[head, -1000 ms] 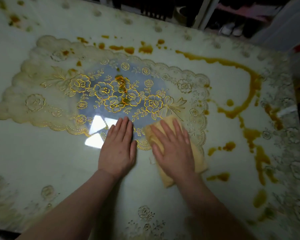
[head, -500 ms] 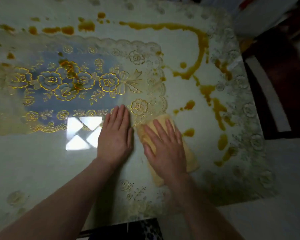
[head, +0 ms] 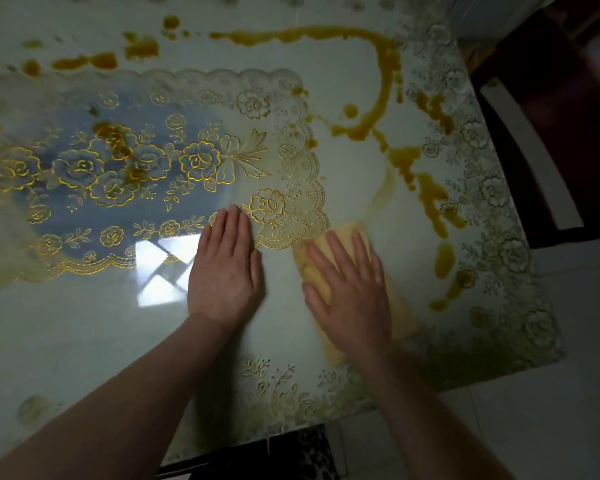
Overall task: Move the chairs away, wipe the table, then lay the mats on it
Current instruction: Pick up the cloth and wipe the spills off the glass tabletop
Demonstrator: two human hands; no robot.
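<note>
Two bare hands lie flat on the glossy table (head: 84, 341), palms down. The left hand (head: 226, 271) is spread open with fingers together and holds nothing; its fingertips rest on the near right edge of the one mat (head: 125, 161) in view, a clear lace-edged sheet with gold roses that covers the far left of the tabletop. The right hand (head: 350, 289) is also open and flat, fingers slightly fanned, pressing down on one folded yellow cloth (head: 400, 306) rather than gripping it — the cloth shows beyond the fingertips and along the right side of the palm, and it lies on the table just right of the mat's scalloped corner. The two hands are near each other but apart. Orange-brown spills (head: 385, 81) mark the table: a long curved streak on the far right, a row of separate blotches along the far edge, and several drops near the right border — too many and too run together to count exactly. One dark chair (head: 548, 140) stands off the table's right side.
</note>
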